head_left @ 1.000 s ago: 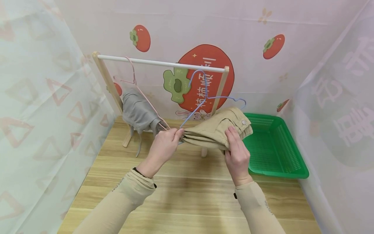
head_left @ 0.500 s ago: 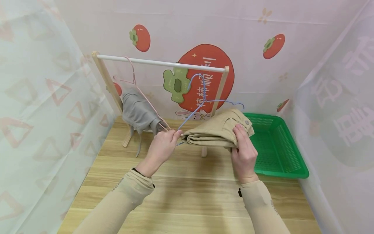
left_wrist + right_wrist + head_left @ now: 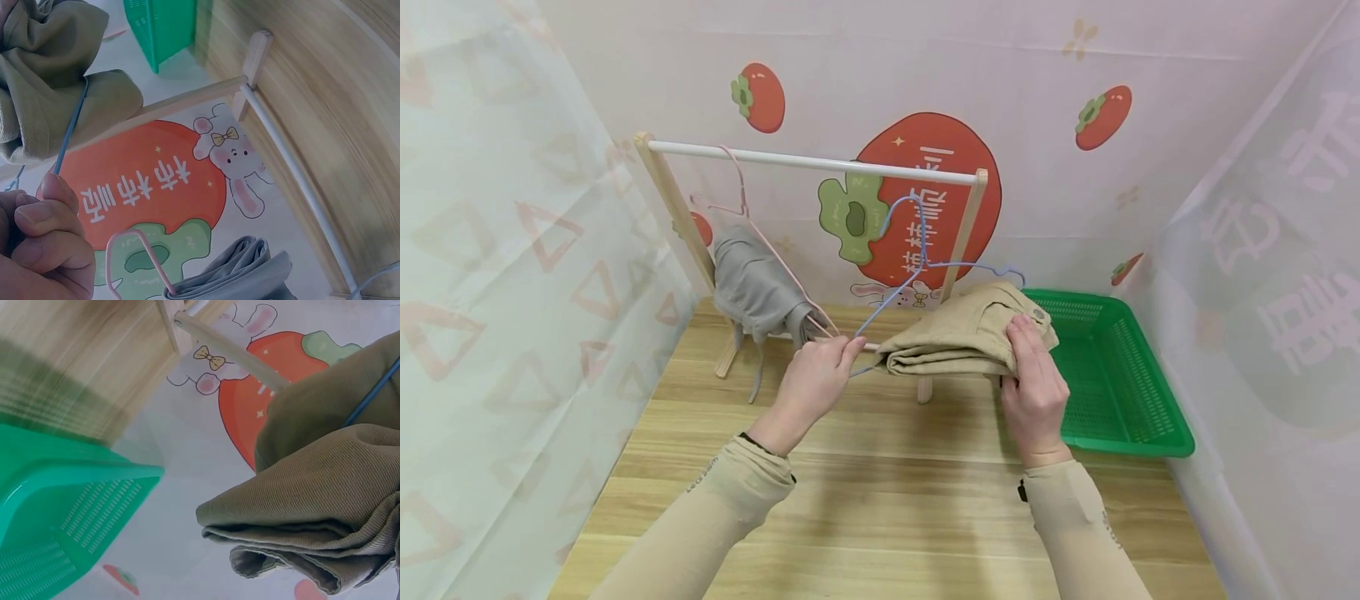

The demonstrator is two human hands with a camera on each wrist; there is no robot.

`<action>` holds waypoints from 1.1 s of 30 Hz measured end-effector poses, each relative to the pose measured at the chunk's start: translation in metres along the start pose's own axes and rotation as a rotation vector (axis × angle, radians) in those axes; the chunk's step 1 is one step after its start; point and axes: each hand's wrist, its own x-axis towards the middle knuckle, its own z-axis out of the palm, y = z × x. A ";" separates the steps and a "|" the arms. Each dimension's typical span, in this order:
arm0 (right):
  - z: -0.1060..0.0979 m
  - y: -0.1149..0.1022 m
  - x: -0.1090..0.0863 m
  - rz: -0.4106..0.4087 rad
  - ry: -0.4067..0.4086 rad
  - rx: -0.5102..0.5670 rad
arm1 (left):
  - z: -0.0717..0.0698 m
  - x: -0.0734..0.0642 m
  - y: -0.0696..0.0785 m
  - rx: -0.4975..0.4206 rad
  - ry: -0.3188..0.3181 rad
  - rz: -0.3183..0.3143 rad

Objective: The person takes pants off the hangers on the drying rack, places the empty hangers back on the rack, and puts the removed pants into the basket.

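A pair of khaki trousers (image 3: 958,333), folded over a blue wire hanger (image 3: 891,302), is held up between the hands in the head view. My left hand (image 3: 815,375) grips the hanger's left corner, just left of the folded cloth. On the right, my right hand (image 3: 1036,396) holds the trousers near the buttoned waistband, fingers on top. In the left wrist view, curled fingers (image 3: 47,244) close around the hanger wire (image 3: 70,128). The right wrist view shows layered trouser cloth (image 3: 312,487) with the blue wire crossing it; the right hand is hidden there.
Behind the hands stands a small wooden rack with a white rod (image 3: 812,162). A pink hanger (image 3: 778,258) bearing a grey garment (image 3: 752,275) hangs at its left. A green basket (image 3: 1156,375) stands at right on the wooden table (image 3: 880,517). Printed cloth walls surround it.
My right hand and the trousers have moved right, away from my left hand, baring more wire beside it. The hanger's hook has sunk lower. My left hand has shifted slightly left.
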 end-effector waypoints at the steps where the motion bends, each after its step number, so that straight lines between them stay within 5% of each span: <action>1: 0.000 0.000 0.001 -0.002 -0.001 -0.002 | 0.000 0.000 0.000 0.002 -0.001 0.000; 18: -0.003 0.006 0.006 0.007 0.084 -0.030 | 0.005 -0.005 -0.009 0.040 -0.024 -0.079; 33: -0.007 0.006 0.015 0.032 0.123 -0.015 | 0.007 -0.009 -0.014 0.071 -0.009 -0.082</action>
